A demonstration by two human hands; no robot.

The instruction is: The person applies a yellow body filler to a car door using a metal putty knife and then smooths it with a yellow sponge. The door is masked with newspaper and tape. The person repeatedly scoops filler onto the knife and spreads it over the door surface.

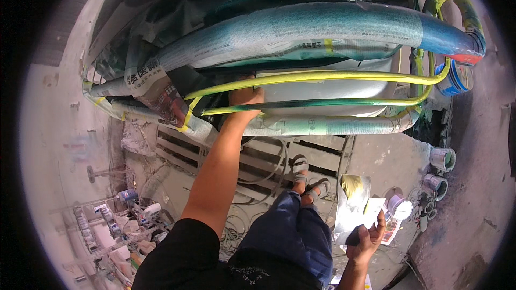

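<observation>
Blk sleeve point(177, 252), L hand point(247, 96) btwn yellow-green strips point(322, 75).

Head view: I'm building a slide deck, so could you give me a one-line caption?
Left hand by a silvery panel amid yellow strips; right hand holding a small dark object.

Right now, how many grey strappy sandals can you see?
2: one grey strappy sandal on the left, the other lower to its right, both just beyond the dark blue trousers. Others may be hidden.
</observation>
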